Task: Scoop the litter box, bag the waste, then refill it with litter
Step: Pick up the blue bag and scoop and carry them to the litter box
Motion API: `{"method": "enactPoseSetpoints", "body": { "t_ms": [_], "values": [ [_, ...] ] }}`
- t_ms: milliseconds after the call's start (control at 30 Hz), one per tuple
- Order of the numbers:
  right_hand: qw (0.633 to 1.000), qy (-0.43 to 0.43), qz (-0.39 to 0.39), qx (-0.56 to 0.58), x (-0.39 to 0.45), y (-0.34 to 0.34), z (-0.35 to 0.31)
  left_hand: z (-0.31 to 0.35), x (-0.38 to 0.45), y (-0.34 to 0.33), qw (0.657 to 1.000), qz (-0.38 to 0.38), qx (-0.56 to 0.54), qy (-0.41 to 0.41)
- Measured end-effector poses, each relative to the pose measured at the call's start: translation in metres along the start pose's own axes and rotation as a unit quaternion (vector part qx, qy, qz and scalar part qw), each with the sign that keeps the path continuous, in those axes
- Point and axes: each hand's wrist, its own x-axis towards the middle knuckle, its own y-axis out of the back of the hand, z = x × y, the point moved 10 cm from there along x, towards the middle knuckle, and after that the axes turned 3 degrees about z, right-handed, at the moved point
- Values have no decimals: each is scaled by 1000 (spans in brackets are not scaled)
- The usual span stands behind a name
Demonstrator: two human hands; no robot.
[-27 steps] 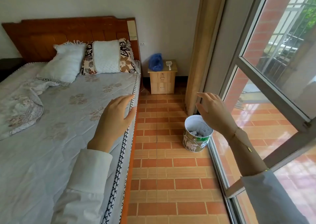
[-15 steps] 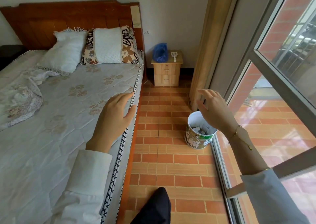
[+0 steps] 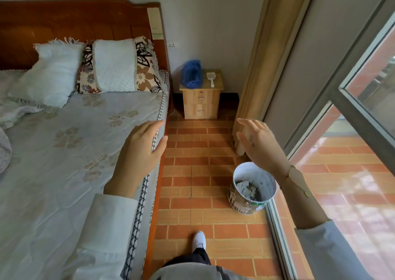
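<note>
Both hands up and holding nothing, left hand (image 3: 141,153) over the bed's (image 3: 64,151) right edge, right hand (image 3: 259,144) fingers loose above the bucket (image 3: 253,188); scoop (image 3: 211,77) and blue bag (image 3: 191,73) on the nightstand (image 3: 201,100).

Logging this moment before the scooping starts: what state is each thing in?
Left hand: open, holding nothing.
Right hand: open, holding nothing.
Scoop: lying on the nightstand, untouched.
Blue bag: on the nightstand, beside the scoop.
Bucket: upright on the floor, uncovered, crumpled stuff inside.
Drawers: both closed.
</note>
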Motion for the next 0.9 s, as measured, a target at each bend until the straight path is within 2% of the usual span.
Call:
{"method": "enactPoseSetpoints", "body": {
  "t_ms": [200, 467, 700, 900],
  "values": [
    [1000, -11, 20, 7, 116, -12, 28, -18, 127, -35, 1000, -10, -8, -26],
    [999, -41, 16, 19, 233, -49, 82, -42, 252, -101, 999, -39, -9, -32],
    [998, -42, -12, 37, 359, -99, 140, -65, 371, -169, 999, -45, 3, -19],
    [998, -23, -17, 47, 493, -105, 182, -72, 496, -211, 999, -33, 4, -1]
  ]
}}
